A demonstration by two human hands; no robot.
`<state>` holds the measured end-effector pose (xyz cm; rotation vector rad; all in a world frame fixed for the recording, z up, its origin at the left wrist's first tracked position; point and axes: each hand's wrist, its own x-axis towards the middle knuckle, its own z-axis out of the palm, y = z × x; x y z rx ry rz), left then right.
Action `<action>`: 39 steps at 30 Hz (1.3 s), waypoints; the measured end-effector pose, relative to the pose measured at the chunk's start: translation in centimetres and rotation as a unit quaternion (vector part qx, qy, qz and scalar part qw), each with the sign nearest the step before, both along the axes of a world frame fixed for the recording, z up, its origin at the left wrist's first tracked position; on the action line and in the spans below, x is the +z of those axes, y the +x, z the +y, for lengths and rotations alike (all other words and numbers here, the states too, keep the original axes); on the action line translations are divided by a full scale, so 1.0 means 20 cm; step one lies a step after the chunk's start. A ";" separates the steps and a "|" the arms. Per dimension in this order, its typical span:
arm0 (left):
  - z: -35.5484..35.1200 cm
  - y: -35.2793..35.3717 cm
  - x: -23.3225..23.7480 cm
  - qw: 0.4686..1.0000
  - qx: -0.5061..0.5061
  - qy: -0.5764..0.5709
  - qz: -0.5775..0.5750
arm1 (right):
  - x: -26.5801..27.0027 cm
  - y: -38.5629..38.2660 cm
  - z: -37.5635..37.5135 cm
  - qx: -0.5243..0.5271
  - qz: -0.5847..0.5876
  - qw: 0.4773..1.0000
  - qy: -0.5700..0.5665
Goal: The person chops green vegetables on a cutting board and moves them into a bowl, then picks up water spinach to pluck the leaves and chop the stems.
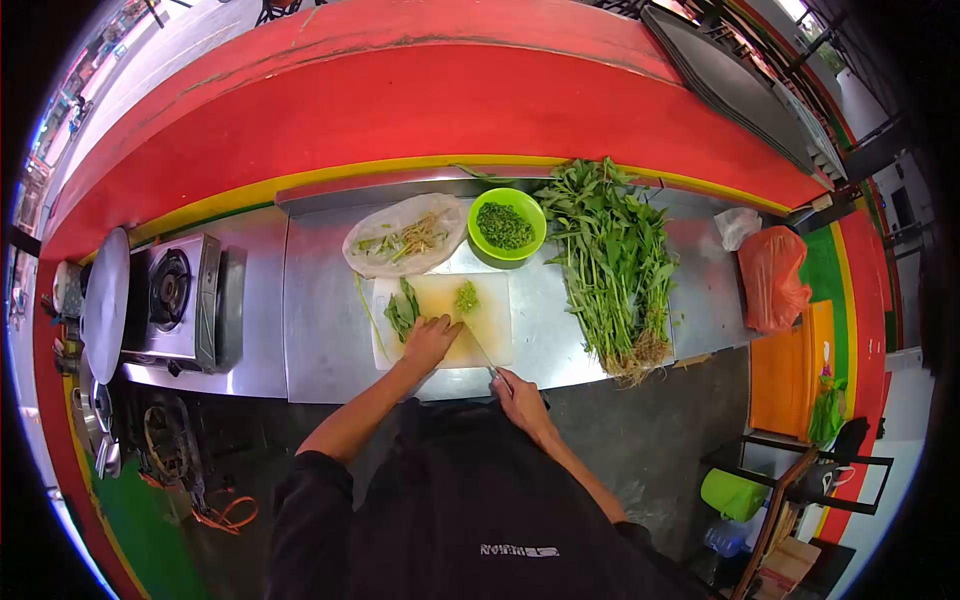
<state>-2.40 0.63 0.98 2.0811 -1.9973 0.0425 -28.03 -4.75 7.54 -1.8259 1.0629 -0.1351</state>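
On the white cutting board (495,345), my left hand (430,342) presses with closed fingers on the stem end of some green leaves (403,312). My right hand (519,396) is wrapped round the handle of a knife (481,349), whose blade points up and left over the board, close to my left fingertips. A small heap of chopped greens (467,296) lies beyond the blade. Behind the board stand a green bowl (537,214) holding chopped greens and a clear plastic bag (365,240) with stems and roots on it.
A large bunch of leafy greens with roots (612,260) lies on the steel counter (262,320), right of the board. Farther right is a red plastic bag (773,280). A gas stove (205,300) stands at the left. A red wall (400,110) runs behind the counter.
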 end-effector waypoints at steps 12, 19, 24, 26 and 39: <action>-0.01 0.00 -0.07 0.999 -0.001 -0.016 0.031 | 0.09 -0.05 0.01 -0.002 0.012 1.000 0.012; -0.01 0.00 -0.09 0.999 -0.007 -0.006 0.048 | 0.00 -0.07 0.03 0.000 0.028 1.000 -0.005; 0.00 -0.01 -0.06 0.998 0.010 0.018 0.055 | -0.06 -0.03 0.02 0.018 0.040 0.998 -0.054; 0.00 -0.02 -0.06 0.999 0.014 -0.006 0.051 | -0.05 -0.02 0.02 0.016 0.017 0.998 -0.058; -0.02 0.01 -0.11 0.995 0.005 -0.012 0.097 | 0.01 -0.08 0.04 0.009 0.016 1.000 -0.009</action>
